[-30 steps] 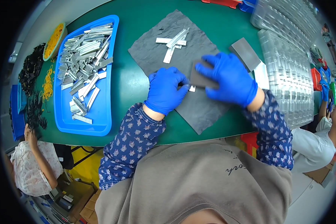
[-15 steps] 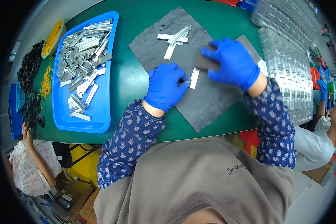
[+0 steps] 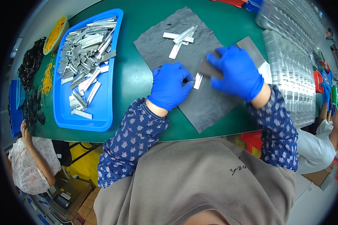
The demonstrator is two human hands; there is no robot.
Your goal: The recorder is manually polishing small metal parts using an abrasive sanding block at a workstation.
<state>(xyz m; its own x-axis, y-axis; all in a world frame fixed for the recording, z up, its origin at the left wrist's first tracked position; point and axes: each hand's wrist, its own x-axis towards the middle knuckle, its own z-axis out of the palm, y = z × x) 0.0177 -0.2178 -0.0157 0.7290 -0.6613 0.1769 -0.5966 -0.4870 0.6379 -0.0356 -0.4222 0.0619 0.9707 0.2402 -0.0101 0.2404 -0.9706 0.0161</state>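
Observation:
My left hand (image 3: 171, 85), in a blue glove, has its thumb and fingers pinched at the edge of a short silvery metal strip (image 3: 198, 81). That strip lies on a dark grey, wrinkled sheet (image 3: 210, 112) on the table. Over the strip's far end, my right hand (image 3: 238, 73), also gloved in blue, grips a dark grey, sandpaper-like piece (image 3: 209, 69). Slight blur covers its fingers. A small crossed pile of metal strips (image 3: 180, 38) rests on the far part of the sheet.
Left of my hands, a blue tray (image 3: 108, 93) holds many metal strips. Yellow rubber bands (image 3: 58, 35) fill a bowl beyond it. Another dark grey piece (image 3: 251, 50) lies right of my right hand, beside stacked clear plastic trays (image 3: 289, 75). Co-workers sit at both sides.
My right hand and the dark grey piece have shifted slightly right and nearer, baring more of the strip's far end. My left hand stays at the strip. The whole view has shifted a little.

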